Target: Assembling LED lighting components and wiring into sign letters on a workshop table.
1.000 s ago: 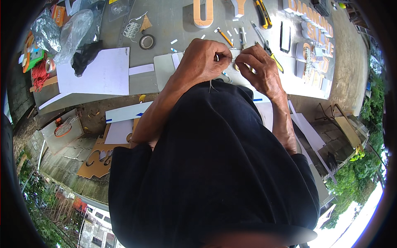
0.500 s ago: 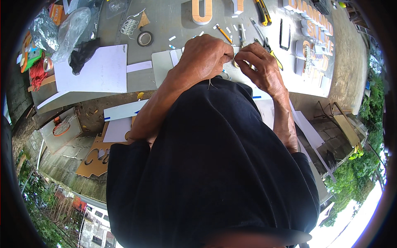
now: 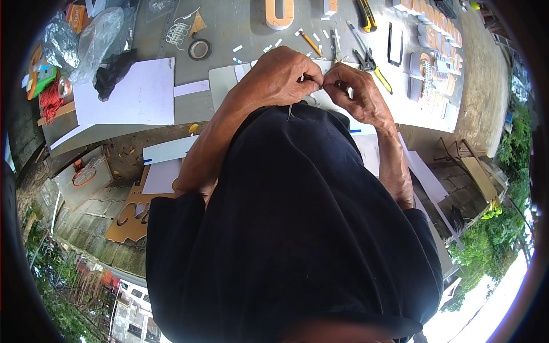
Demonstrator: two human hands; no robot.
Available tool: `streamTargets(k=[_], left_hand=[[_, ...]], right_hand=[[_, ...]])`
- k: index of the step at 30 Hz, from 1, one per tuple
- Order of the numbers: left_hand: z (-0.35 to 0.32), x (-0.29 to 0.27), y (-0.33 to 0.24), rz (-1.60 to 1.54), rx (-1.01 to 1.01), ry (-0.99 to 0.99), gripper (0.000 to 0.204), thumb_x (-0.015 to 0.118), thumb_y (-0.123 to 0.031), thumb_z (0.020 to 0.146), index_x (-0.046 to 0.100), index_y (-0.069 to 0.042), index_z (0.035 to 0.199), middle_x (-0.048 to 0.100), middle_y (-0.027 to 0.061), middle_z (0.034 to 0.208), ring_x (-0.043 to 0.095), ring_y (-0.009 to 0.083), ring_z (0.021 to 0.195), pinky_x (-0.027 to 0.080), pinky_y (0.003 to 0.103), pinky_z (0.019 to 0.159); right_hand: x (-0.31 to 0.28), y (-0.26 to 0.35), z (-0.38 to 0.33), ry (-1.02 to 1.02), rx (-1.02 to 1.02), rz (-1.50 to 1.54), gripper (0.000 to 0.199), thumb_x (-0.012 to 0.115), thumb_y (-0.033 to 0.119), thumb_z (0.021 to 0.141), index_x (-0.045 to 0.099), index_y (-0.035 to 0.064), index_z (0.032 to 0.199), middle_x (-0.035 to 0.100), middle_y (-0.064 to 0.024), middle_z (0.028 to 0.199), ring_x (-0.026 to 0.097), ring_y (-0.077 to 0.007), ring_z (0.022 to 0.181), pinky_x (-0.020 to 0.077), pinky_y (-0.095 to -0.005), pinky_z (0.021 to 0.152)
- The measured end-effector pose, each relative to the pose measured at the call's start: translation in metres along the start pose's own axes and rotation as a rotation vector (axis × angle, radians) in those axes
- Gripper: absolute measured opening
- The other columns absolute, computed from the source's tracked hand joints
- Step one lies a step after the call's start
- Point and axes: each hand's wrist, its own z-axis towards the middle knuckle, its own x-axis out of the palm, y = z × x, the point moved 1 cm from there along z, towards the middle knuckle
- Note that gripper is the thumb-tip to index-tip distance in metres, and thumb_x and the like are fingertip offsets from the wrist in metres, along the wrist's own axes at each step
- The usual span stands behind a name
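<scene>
My left hand [image 3: 279,77] and my right hand [image 3: 361,94] meet just over the near edge of the table, fingertips touching. Thumb and fingers of each are pinched together. Whatever lies between them is hidden or too small to name. A pale board [image 3: 224,79] lies under and beside my left hand. Just beyond the fingers are an orange pencil [image 3: 310,43], a slim metal tool [image 3: 335,43] and pliers with yellow and black handles [image 3: 382,79]. Small white strips [image 3: 278,42] are scattered near them.
A large white sheet [image 3: 137,94], a tape roll [image 3: 199,50] and crumpled clear plastic [image 3: 100,43] lie to the left. Farther off are a block letter [image 3: 279,22] and a yellow utility knife [image 3: 367,16]. Rows of block letters [image 3: 437,37] stand at right.
My right hand's fingers have curled in and drawn down slightly, closing against my left fingertips. My left hand stays nearly in place.
</scene>
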Motion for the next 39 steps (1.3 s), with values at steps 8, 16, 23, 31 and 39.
streamTargets(k=[8,16,23,31,39], left_hand=[[-0.002,0.003,0.011,-0.077,0.054,0.054,0.014,0.073,-0.013,0.080,0.077,-0.006,0.092,0.071,0.0100,0.080,0.064,0.0216,0.069,0.050,0.034,0.064],[-0.004,0.007,0.018,-0.155,0.085,0.040,0.017,0.079,-0.020,0.080,0.078,-0.007,0.091,0.069,0.0098,0.076,0.060,0.0200,0.068,0.046,0.035,0.060],[-0.007,0.011,0.016,-0.145,0.108,-0.011,0.015,0.077,-0.015,0.078,0.077,-0.004,0.088,0.067,0.0081,0.073,0.058,0.0185,0.067,0.045,0.034,0.061],[-0.008,0.014,0.011,-0.232,0.115,-0.140,0.012,0.076,-0.012,0.076,0.075,-0.004,0.084,0.064,0.0054,0.071,0.053,0.0137,0.065,0.041,0.029,0.060],[-0.011,0.012,0.017,-0.533,-0.157,-0.155,0.012,0.074,-0.013,0.081,0.075,-0.001,0.084,0.068,0.0021,0.075,0.056,0.0083,0.066,0.043,0.026,0.062]], right_hand=[[0.010,-0.009,-0.006,0.011,0.156,0.219,0.016,0.062,0.011,0.087,0.067,-0.0009,0.097,0.070,-0.0087,0.083,0.066,-0.0152,0.072,0.0538,-0.0314,0.067],[0.011,-0.002,-0.008,0.041,0.325,0.349,0.018,0.062,0.014,0.089,0.067,-0.0025,0.095,0.067,-0.0053,0.079,0.060,-0.0101,0.068,0.0498,-0.0274,0.062],[0.019,-0.007,-0.009,0.028,0.277,0.351,0.017,0.063,0.018,0.091,0.064,0.0013,0.092,0.063,-0.0011,0.074,0.052,-0.0051,0.056,0.0404,-0.0209,0.048],[0.028,-0.016,-0.014,0.072,0.558,1.205,0.015,0.066,0.016,0.090,0.063,0.0012,0.089,0.061,-0.0020,0.074,0.052,-0.0074,0.062,0.0384,-0.0209,0.047],[0.032,0.000,-0.022,-0.295,0.290,0.498,0.025,0.073,0.022,0.089,0.068,-0.0001,0.099,0.069,-0.0058,0.084,0.057,-0.0091,0.065,0.0462,-0.0258,0.058]])
